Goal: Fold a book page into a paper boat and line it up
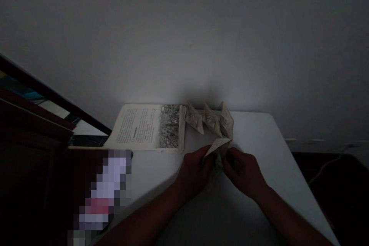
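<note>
Between my two hands is a folded paper boat [218, 147] made from a printed page, held just above the white table. My left hand [195, 167] grips its left side, the fingers partly hidden behind the paper. On the opposite side, my right hand [241, 167] pinches the paper between thumb and fingers. Just beyond stand three similar paper boats in a row: a left one [194, 118], a middle one [212, 119] and a right one [226, 118]. The held boat overlaps the right one in view.
An open book [138, 127] with printed text and a grey picture lies at the table's back left, against the wall [161, 38]. The white table [256, 134] ends at the right in a slanting edge. A pixelated patch [106, 188] covers something at the left edge. A cable [323, 167] runs at the right.
</note>
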`<state>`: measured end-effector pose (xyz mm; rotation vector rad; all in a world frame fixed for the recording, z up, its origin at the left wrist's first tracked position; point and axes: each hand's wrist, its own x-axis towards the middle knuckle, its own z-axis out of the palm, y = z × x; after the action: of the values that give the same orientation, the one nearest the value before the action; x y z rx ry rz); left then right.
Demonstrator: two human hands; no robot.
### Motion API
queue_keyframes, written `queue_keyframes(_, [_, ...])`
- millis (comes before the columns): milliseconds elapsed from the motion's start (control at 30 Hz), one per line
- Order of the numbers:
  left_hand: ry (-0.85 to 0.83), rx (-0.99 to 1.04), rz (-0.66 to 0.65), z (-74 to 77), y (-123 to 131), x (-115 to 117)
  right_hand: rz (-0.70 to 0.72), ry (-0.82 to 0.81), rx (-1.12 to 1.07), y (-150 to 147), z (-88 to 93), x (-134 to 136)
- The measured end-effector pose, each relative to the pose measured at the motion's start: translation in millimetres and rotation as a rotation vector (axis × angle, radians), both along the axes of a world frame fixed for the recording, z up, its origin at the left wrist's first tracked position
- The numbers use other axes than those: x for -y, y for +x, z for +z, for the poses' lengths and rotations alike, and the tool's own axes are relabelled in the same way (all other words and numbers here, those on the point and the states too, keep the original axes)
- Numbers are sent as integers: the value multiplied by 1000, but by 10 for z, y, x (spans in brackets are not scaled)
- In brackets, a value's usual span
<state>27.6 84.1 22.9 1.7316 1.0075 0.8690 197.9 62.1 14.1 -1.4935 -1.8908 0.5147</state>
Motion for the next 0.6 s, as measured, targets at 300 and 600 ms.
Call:
queue_keyframes(300, [55,-82,7,-60,51,8,-100,-69,67,-40,-43,-13])
queue_keyframes(600, [19,-81,88,-86,47,17,-146,-166,10,-62,-8,-12])
